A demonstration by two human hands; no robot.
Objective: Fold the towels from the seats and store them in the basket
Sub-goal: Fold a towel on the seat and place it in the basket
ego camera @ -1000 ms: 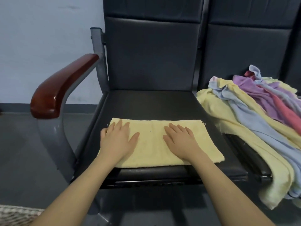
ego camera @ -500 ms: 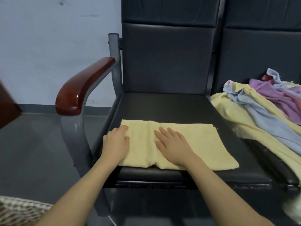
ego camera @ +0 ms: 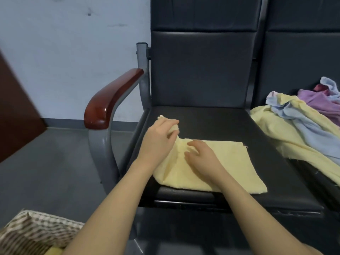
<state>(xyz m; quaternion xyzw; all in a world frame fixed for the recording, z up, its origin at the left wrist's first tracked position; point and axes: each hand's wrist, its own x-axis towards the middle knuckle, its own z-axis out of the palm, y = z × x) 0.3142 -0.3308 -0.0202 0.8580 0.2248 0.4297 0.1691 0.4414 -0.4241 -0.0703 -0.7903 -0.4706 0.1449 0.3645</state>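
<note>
Yellow terry towel [ego camera: 217, 162] mid-fold on black seat [ego camera: 202, 122]: left hand [ego camera: 160, 135] pinches lifted corner, right hand [ego camera: 200, 157] presses middle, fingers slightly curled. Next: carry corner rightward.

The scene is lit dimly and evenly by soft, cool light; no single source can be made out. Faint sheen is seen on the wooden armrest [ego camera: 112, 102] and along the front of the black seat [ego camera: 211, 122]. Soft shadows are cast under the yellow towel [ego camera: 220, 166]. Straight lines are bowed towards the edges by the wide lens, and fine detail is smeared throughout
</note>
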